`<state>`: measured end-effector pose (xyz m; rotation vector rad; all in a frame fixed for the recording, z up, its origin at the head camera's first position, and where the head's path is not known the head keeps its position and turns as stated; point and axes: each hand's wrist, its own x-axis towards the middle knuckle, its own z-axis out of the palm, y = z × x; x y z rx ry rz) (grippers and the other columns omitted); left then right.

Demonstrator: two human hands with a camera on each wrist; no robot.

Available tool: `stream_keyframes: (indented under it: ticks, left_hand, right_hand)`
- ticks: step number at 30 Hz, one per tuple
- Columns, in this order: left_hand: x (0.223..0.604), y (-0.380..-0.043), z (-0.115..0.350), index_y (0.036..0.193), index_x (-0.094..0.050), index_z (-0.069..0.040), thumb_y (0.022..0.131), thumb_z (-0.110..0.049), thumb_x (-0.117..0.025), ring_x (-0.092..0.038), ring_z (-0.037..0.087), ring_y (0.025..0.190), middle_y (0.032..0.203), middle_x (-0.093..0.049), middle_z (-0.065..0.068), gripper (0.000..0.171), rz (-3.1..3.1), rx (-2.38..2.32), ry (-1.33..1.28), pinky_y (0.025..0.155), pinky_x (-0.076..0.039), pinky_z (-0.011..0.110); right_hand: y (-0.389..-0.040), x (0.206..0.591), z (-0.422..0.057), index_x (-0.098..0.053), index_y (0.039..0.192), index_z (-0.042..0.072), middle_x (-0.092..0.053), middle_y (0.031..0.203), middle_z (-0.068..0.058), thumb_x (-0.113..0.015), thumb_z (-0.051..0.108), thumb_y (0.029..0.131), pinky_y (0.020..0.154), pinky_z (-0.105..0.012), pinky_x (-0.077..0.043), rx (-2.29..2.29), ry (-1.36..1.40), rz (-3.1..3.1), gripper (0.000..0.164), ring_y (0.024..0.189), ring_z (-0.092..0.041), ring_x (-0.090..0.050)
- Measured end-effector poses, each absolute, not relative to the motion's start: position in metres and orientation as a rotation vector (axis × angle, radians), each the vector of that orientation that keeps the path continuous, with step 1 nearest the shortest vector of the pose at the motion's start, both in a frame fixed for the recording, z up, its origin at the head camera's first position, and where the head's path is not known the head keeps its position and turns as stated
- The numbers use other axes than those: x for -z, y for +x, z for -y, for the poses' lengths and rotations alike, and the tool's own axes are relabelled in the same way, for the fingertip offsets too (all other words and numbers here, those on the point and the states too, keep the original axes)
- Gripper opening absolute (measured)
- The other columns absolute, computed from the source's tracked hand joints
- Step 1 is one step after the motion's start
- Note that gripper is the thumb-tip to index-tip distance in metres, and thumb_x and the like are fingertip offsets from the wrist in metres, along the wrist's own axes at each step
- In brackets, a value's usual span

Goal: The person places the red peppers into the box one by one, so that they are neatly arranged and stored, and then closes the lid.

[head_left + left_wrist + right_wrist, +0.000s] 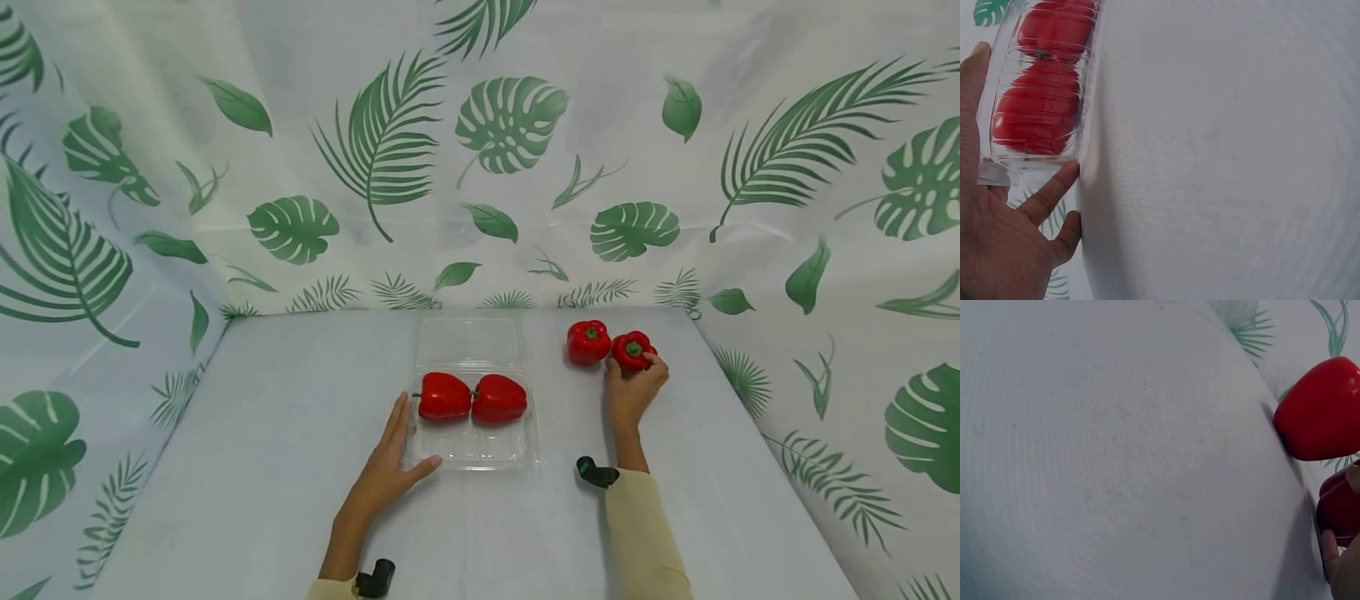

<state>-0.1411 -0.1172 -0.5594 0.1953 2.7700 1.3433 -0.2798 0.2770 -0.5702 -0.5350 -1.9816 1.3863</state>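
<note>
A clear plastic clamshell box stands in the middle of the table, its lid folded back. Inside, two red bell peppers lie on their sides in a row. My left hand rests at the box's left side, fingers straight and thumb spread toward its front edge. At the back right, my right hand grips a red bell pepper between thumb and fingers, green stem facing up. Another red bell pepper stands upright just left of it, also seen in the right wrist view.
The white table is bordered at the back and sides by a leaf-patterned sheet. Dark wrist cameras are strapped to both wrists, next to pale yellow sleeves.
</note>
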Motion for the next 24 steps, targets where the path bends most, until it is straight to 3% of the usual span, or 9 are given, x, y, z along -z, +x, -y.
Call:
stream_keyframes:
  ticks: [7,13,19,24]
  left_hand:
    - [0.558,-0.141,0.117,0.158,-0.003,-0.028,0.081,-0.052,-0.072,-0.038,0.029,0.143,0.166,0.0,-0.01,0.107,-2.752,-1.35,0.185,0.111,-0.032,0.061]
    - [0.557,-0.14,0.117,0.158,-0.003,-0.028,0.081,-0.052,-0.072,-0.04,0.029,0.142,0.166,-0.001,-0.01,0.107,-2.753,-1.349,0.178,0.111,-0.033,0.061]
    - [0.556,-0.14,0.117,0.158,-0.002,-0.03,0.081,-0.052,-0.073,-0.04,0.029,0.142,0.166,0.0,-0.01,0.107,-2.743,-1.364,0.178,0.111,-0.032,0.061]
    - [0.56,-0.141,0.118,0.158,-0.003,-0.027,0.082,-0.051,-0.072,-0.043,0.03,0.14,0.166,-0.001,-0.008,0.106,-2.744,-1.378,0.192,0.111,-0.033,0.061]
  right_hand:
    - [-0.275,0.568,-0.279,-0.032,0.133,0.008,-0.03,0.148,-0.01,-0.074,0.022,0.087,0.119,-0.042,-0.032,-1.382,-0.64,1.968,0.064,0.146,-0.018,-0.022]
    - [-0.276,0.57,-0.282,-0.032,0.132,0.01,-0.031,0.147,-0.008,-0.077,0.028,0.085,0.119,-0.037,-0.032,-1.419,-0.658,1.904,0.068,0.145,-0.016,-0.024]
    - [-0.273,0.571,-0.284,-0.023,0.142,0.017,-0.028,0.15,-0.005,-0.078,0.034,0.083,0.121,-0.035,-0.03,-1.482,-0.716,1.846,0.082,0.146,-0.014,-0.021]
    - [-0.267,0.567,-0.285,-0.022,0.147,0.014,-0.024,0.152,-0.005,-0.076,0.038,0.084,0.121,-0.038,-0.029,-1.521,-0.743,1.865,0.087,0.147,-0.017,-0.02]
